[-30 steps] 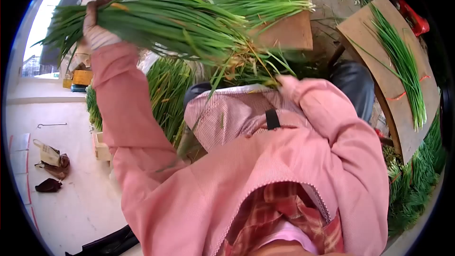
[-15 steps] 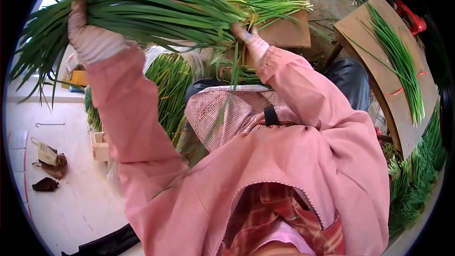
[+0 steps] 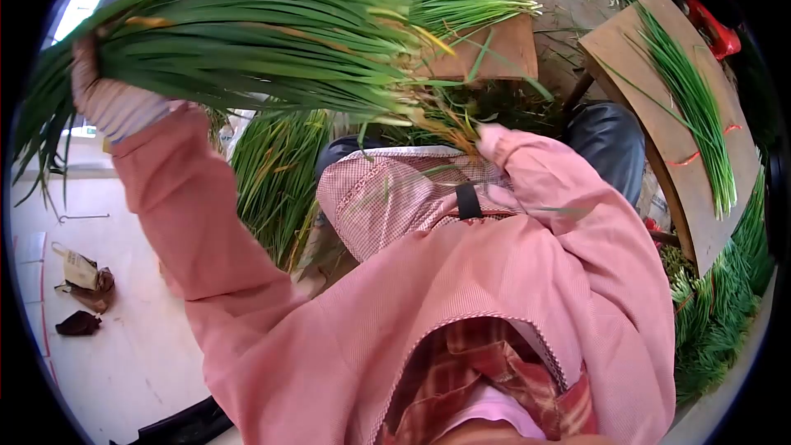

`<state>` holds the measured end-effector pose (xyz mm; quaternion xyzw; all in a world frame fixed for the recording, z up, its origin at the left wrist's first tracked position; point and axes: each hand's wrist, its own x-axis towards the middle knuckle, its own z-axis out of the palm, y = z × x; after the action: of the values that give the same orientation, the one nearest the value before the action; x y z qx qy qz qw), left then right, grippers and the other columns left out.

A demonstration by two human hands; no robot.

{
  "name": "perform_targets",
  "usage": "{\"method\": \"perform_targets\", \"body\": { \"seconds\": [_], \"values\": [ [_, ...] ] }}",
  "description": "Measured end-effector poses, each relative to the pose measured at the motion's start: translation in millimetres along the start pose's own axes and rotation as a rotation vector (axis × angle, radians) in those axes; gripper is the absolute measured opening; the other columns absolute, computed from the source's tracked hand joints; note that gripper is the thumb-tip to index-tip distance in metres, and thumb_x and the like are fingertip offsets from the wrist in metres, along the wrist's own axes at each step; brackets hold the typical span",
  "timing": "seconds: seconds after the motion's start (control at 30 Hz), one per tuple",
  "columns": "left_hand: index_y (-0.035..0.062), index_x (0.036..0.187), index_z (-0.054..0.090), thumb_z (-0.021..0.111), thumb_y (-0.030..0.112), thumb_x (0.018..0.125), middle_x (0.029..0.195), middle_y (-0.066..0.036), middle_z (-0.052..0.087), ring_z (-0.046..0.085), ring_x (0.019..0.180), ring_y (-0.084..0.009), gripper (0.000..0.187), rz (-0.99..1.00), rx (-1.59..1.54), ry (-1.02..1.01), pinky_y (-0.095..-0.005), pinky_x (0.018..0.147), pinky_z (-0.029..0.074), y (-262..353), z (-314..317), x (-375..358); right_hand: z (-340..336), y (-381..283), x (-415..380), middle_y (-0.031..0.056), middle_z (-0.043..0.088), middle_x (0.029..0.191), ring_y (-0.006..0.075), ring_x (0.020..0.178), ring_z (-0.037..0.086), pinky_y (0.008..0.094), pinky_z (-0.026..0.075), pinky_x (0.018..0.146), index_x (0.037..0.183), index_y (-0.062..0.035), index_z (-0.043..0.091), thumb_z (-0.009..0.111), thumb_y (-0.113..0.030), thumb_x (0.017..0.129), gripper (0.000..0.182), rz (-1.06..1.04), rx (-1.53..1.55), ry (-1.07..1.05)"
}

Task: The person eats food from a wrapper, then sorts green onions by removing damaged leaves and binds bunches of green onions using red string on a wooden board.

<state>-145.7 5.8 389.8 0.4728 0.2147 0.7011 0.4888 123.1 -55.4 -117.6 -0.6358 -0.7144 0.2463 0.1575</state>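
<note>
A large bunch of garlic chives (image 3: 272, 41) stretches across the upper left, leafy tips to the left and pale root ends to the right. My left hand (image 3: 119, 103), in a striped glove or cuff, is closed around the leafy part and holds the bunch up. By the root ends, my right hand (image 3: 492, 140) is closed on a tuft of withered yellow-brown leaves (image 3: 456, 126) trailing from the bunch. Its fingers are small and partly hidden by the pink sleeve. Some loose green blades blur over my checked apron (image 3: 387, 189).
Trimmed chives (image 3: 478, 7) lie on a wooden board (image 3: 515, 53) at the top. On the right-hand board (image 3: 614, 49) rests another chive bunch (image 3: 696, 103) beside red ties. More chives are heaped at left (image 3: 280, 173) and lower right (image 3: 725, 321). A bag (image 3: 86, 280) sits on the pale floor.
My left hand has moved left and slightly down with the bunch. My right hand has left the root ends, pulling withered leaves down and right toward my lap.
</note>
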Motion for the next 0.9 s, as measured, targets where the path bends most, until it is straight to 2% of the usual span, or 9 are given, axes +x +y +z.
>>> {"method": "perform_targets", "body": {
  "seconds": [0.03, 0.17, 0.2, 0.33, 0.47, 0.53, 0.67, 0.8, 0.9],
  "values": [
    [-0.0003, 0.089, 0.058, 0.048, 0.016, 0.077, 0.093, -0.015, 0.060, 0.054, 0.092, -0.0266, 0.022, -0.210, -0.146, -0.166, -0.0461, 0.092, 0.037, 22.2, -19.3, 9.6, -0.4, 11.1, -2.1, 0.0203, 0.058, 0.072, 0.0345, 0.067, 0.057, 0.0410, 0.044, 0.058, 0.076, -0.0020, 0.058, 0.051, -0.021, 0.076, 0.020, -0.007, 0.002, -0.007],
    [-0.0031, 0.092, 0.057, 0.056, 0.012, 0.075, 0.097, -0.019, 0.058, 0.052, 0.098, -0.0339, 0.023, 0.196, 0.061, -0.141, -0.0509, 0.092, 0.037, 19.3, -5.5, 1.0, -28.1, 24.5, 9.6, 0.0159, 0.060, 0.072, 0.0277, 0.065, 0.057, 0.0354, 0.045, 0.059, 0.081, -0.0029, 0.060, 0.056, -0.027, 0.073, 0.026, -0.035, -0.229, -0.479],
    [-0.0037, 0.091, 0.058, 0.058, 0.010, 0.075, 0.098, -0.019, 0.057, 0.051, 0.100, -0.0343, 0.022, -0.268, -0.137, -0.440, -0.0507, 0.092, 0.037, 34.9, -19.4, 12.2, -41.9, 22.7, 6.1, 0.0148, 0.060, 0.072, 0.0260, 0.065, 0.057, 0.0340, 0.045, 0.059, 0.082, -0.0031, 0.061, 0.057, -0.029, 0.073, 0.028, -0.034, -0.288, -0.600],
    [-0.0020, 0.089, 0.058, 0.059, 0.002, 0.069, 0.094, -0.017, 0.059, 0.053, 0.096, -0.0307, 0.021, -0.354, -0.097, -0.363, -0.0492, 0.096, 0.033, 16.0, -15.3, 9.4, -162.4, -54.5, 7.6, 0.0216, 0.054, 0.094, 0.0336, 0.089, 0.053, 0.0356, 0.043, 0.079, 0.101, -0.0003, 0.049, 0.071, -0.029, 0.058, 0.057, -0.158, 0.297, 0.208],
    [-0.0023, 0.091, 0.058, 0.057, 0.005, 0.071, 0.096, -0.018, 0.058, 0.052, 0.098, -0.0299, 0.022, -0.379, -0.112, -0.215, -0.0483, 0.096, 0.033, -4.4, -9.4, 22.6, -188.7, -111.5, 16.1, 0.0290, 0.024, 0.128, 0.0418, 0.118, 0.027, 0.0380, 0.029, 0.098, 0.131, -0.0051, 0.018, 0.082, -0.028, 0.040, 0.113, -0.561, 0.380, 0.320],
    [-0.0021, 0.093, 0.057, 0.054, 0.009, 0.073, 0.100, -0.018, 0.057, 0.051, 0.100, -0.0286, 0.023, 0.069, 0.128, 0.331, -0.0470, 0.095, 0.033, -31.4, 44.0, -7.9, -162.1, -129.3, 32.5, 0.0250, 0.038, 0.119, 0.0347, 0.113, 0.038, 0.0351, 0.038, 0.090, 0.127, -0.0052, 0.023, 0.077, -0.020, 0.052, 0.093, -0.473, 0.676, 0.261],
    [-0.0015, 0.092, 0.058, 0.056, 0.014, 0.079, 0.093, -0.014, 0.060, 0.057, 0.087, -0.0234, 0.021, 0.392, 0.503, 0.117, -0.0385, 0.083, 0.045, 3.3, -36.1, 51.2, -113.0, -100.5, 38.5, 0.0200, 0.057, 0.089, 0.0348, 0.084, 0.056, 0.0355, 0.047, 0.071, 0.117, -0.0082, 0.037, 0.062, -0.004, 0.069, 0.054, -0.205, 0.329, 0.117],
    [-0.0050, 0.093, 0.056, 0.048, 0.015, 0.080, 0.096, -0.019, 0.058, 0.055, 0.091, -0.0289, 0.025, -0.262, -0.047, -0.346, -0.0433, 0.086, 0.042, 38.3, -26.4, 47.0, -33.5, -10.9, 11.1, 0.0214, 0.058, 0.086, 0.0358, 0.080, 0.056, 0.0410, 0.045, 0.067, 0.108, -0.0070, 0.047, 0.055, -0.028, 0.076, 0.039, -0.082, -0.070, -0.327],
    [-0.0038, 0.103, 0.051, 0.046, 0.016, 0.082, 0.106, -0.020, 0.054, 0.049, 0.101, -0.0304, 0.030, -0.101, 0.229, 0.068, -0.0445, 0.092, 0.037, 42.1, -14.1, 55.6, -27.0, 7.2, -6.0, 0.0215, 0.057, 0.088, 0.0353, 0.082, 0.056, 0.0408, 0.045, 0.069, 0.107, -0.0062, 0.047, 0.055, -0.030, 0.075, 0.040, -0.081, -0.239, -0.549]
  ]
}}
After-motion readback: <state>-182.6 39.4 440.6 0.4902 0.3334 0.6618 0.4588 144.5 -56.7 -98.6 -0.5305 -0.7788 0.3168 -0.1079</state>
